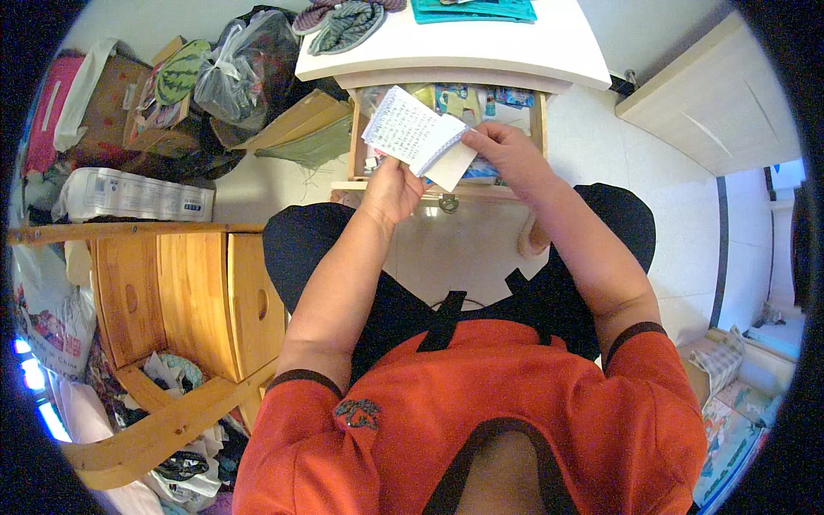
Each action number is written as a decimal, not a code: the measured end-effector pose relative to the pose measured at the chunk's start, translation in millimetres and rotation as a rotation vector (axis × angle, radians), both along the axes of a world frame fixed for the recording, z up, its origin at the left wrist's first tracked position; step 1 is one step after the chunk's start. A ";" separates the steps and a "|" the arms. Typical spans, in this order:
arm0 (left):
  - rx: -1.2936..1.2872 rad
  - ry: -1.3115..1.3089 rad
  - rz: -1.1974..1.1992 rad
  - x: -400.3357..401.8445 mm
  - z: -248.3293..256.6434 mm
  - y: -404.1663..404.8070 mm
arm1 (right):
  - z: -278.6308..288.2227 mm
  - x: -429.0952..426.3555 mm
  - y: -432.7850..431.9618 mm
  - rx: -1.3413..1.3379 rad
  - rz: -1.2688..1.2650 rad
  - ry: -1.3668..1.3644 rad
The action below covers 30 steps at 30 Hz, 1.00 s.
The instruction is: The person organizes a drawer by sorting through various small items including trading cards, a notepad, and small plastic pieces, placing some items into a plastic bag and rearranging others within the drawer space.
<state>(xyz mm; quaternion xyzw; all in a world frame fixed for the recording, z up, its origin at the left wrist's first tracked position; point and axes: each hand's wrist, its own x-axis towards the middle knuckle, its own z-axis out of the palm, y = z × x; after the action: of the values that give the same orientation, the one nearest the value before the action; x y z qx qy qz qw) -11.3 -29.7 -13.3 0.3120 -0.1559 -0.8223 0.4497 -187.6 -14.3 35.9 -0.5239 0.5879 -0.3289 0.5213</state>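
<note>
My left hand (pixel 395 190) supports a small open notebook (pixel 412 132) from below. Rows of handwriting cover its left-hand page. At the notebook's right edge, the thumb and fingers of my right hand (pixel 505 151) pinch a blue-patterned border. A pale blank sheet or cover (pixel 454 166) hangs beneath that edge. Both hands are above a pulled-out wooden drawer (pixel 539 125), which holds several small packets and a little bottle (pixel 490 106). The notebook and my hands hide part of the drawer's contents. A metal knob (pixel 448 203) is on the drawer front.
Above the drawer is a white tabletop (pixel 463 45) bearing knitted slippers (pixel 347 27) and a turquoise tray (pixel 473 9). Cardboard (pixel 299 119), a tied plastic bag (pixel 235 77) and wrapped paper rolls (pixel 138 195) crowd the left. Nearer stands a wooden cabinet (pixel 196 296). A pale panel (pixel 702 96) leans at right.
</note>
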 end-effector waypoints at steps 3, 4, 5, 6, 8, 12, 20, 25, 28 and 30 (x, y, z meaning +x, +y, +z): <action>0.012 0.022 -0.011 3.7 9.6 -0.6 | 0.4 -9.0 0.0 -0.005 -0.002 -0.047; 0.012 0.019 -0.011 4.3 11.0 0.2 | 0.4 -11.9 -1.4 0.005 -0.020 -0.077; -0.015 0.038 -0.029 4.5 12.0 1.3 | 0.3 -13.1 -2.9 0.016 -0.039 -0.107; -0.040 0.059 -0.050 3.4 12.1 2.6 | -0.4 -13.7 -3.0 0.017 -0.042 -0.106; -0.042 0.062 -0.069 0.5 11.2 4.1 | -2.5 -15.0 -2.7 -0.039 -0.037 -0.170; -0.069 0.091 -0.101 1.9 6.5 4.0 | -3.3 -15.6 -5.0 0.004 0.023 -0.277; -0.161 0.254 -0.123 10.1 13.2 3.9 | 27.5 -39.7 -9.8 -0.114 0.040 0.255; -0.131 0.190 -0.185 7.8 16.4 3.4 | 29.2 -47.7 -13.2 -0.523 0.023 0.595; -0.233 0.095 -0.267 5.7 12.1 7.1 | 28.6 -41.0 -11.2 -0.727 0.040 0.529; -0.229 0.075 -0.325 2.4 5.8 11.1 | 30.4 -31.2 -6.7 -0.757 0.135 0.478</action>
<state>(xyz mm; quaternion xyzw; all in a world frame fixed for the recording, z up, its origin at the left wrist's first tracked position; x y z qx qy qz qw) -8.9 -18.6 -7.5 0.1986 -0.2800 -0.8719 0.3492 -218.8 -20.9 66.2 -0.7761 0.4946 -0.3557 0.1628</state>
